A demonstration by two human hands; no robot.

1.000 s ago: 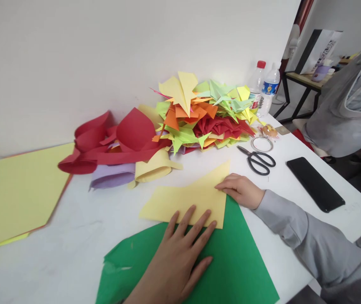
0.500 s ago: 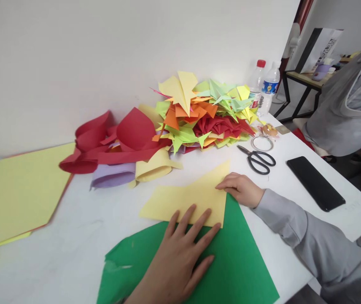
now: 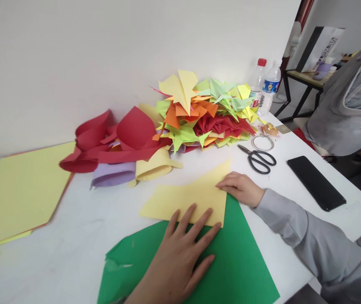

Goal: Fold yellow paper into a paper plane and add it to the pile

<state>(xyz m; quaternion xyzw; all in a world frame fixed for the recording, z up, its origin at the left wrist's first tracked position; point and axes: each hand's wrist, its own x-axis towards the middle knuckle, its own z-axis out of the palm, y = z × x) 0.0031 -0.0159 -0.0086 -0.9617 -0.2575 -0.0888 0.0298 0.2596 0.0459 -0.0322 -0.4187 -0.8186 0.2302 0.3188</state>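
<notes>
A folded sheet of pale yellow paper point(image 3: 187, 194) lies partly over a large green sheet point(image 3: 240, 261) on the table. My left hand point(image 3: 180, 253) rests flat with fingers spread, fingertips on the near edge of the yellow paper and the palm over the green sheet. At the paper's right side, my right hand point(image 3: 240, 189) has its fingers drawn together on the edge, pinching it. The undersides of my right fingers are hidden.
Beyond the hands lie a heap of folded paper planes point(image 3: 206, 122) and rolled red paper point(image 3: 136, 131). To the right are black-handled scissors point(image 3: 261, 162), a tape roll point(image 3: 262, 142), a phone point(image 3: 316, 182) and bottles point(image 3: 270, 86). Yellow sheets point(image 3: 19, 190) lie left. A person point(image 3: 351, 101) is nearby.
</notes>
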